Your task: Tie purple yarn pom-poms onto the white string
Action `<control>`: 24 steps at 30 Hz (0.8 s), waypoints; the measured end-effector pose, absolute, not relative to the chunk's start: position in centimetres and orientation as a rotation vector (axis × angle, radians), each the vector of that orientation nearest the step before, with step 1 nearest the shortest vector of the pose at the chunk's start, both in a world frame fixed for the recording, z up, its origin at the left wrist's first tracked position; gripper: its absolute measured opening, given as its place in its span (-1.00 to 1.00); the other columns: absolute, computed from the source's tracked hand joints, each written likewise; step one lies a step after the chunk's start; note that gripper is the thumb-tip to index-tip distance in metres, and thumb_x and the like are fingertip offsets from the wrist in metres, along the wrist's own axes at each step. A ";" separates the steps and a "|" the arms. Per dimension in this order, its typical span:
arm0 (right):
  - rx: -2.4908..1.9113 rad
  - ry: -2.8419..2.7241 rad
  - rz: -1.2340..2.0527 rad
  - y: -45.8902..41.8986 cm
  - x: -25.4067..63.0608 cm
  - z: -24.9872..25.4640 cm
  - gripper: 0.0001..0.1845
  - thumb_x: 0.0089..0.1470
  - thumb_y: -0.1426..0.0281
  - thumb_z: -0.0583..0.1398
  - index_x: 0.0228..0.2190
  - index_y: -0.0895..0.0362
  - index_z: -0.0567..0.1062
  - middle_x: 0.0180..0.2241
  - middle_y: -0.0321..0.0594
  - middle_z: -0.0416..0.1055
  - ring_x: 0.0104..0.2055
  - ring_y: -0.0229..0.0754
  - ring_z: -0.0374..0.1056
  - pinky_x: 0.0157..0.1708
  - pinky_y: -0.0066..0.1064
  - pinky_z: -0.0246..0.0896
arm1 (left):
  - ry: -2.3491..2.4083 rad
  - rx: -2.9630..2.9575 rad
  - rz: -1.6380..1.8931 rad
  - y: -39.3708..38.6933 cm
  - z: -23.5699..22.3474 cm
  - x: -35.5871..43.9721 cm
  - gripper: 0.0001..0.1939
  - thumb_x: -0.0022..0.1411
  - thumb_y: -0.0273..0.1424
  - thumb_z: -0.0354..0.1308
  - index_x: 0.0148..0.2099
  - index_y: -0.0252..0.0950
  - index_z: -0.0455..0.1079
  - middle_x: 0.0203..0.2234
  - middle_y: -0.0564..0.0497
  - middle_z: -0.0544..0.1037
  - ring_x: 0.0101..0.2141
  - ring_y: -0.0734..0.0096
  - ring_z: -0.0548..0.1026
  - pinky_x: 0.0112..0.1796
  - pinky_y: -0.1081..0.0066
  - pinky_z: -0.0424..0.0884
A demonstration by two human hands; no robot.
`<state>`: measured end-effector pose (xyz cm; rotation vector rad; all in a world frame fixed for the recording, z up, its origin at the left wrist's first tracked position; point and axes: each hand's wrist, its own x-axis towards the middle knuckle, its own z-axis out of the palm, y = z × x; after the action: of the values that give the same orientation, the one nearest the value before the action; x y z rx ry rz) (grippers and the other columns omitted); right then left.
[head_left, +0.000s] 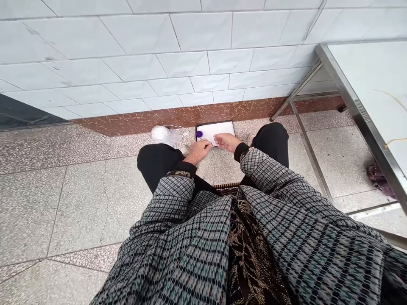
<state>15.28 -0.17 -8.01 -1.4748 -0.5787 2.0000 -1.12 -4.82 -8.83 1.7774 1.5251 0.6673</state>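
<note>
Both my hands are held out between my knees, low over the floor. My left hand is curled, fingertips pinched together on something too small to make out, perhaps a thin thread. My right hand is close beside it, fingers bent and pinched toward the left hand. Just beyond them a white tray lies on the floor by the wall, with a small purple object at its left end. A white ball of thread in clear wrap lies left of the tray.
A white-tiled wall with a reddish skirting runs across ahead. A steel table with thin legs stands at the right, a purple cloth bundle under it. Speckled floor tiles spread to the left.
</note>
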 end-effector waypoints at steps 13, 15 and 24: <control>-1.270 -0.605 2.162 -4.6 16.6 -7.0 -0.48 0.54 0.17 0.05 -0.32 0.25 0.57 -0.34 -0.17 0.57 -0.56 -0.39 0.17 -0.54 -0.58 0.20 | 1.482 2.222 0.633 -6.7 -10.6 -0.8 -0.49 0.11 -0.59 0.07 0.09 -0.39 0.58 0.16 -0.27 0.58 0.23 -0.01 0.48 0.33 0.06 0.33; -1.266 -0.597 2.174 -4.2 16.7 -7.1 -0.46 0.53 0.12 0.04 -0.32 0.24 0.57 -0.36 -0.20 0.55 -0.58 -0.38 0.14 -0.57 -0.57 0.15 | 1.410 2.330 0.612 -6.5 -11.0 -0.9 -0.46 0.11 -0.61 0.08 0.13 -0.46 0.58 0.18 -0.33 0.56 0.28 -0.05 0.45 0.35 0.05 0.32; -1.300 -0.496 2.251 -3.9 16.6 -8.1 -0.41 0.49 0.03 0.07 -0.45 0.16 0.46 -0.63 -0.35 0.29 -0.61 -0.35 0.13 -0.60 -0.59 0.13 | 1.237 2.654 0.555 -6.4 -12.5 -0.6 -0.53 0.20 -0.61 0.07 0.11 -0.44 0.60 0.14 -0.31 0.61 0.25 -0.02 0.50 0.29 0.00 0.47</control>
<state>16.61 -3.93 -8.12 -1.2995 -0.4964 2.2509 -0.57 -6.41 -12.55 2.6545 1.2371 0.5547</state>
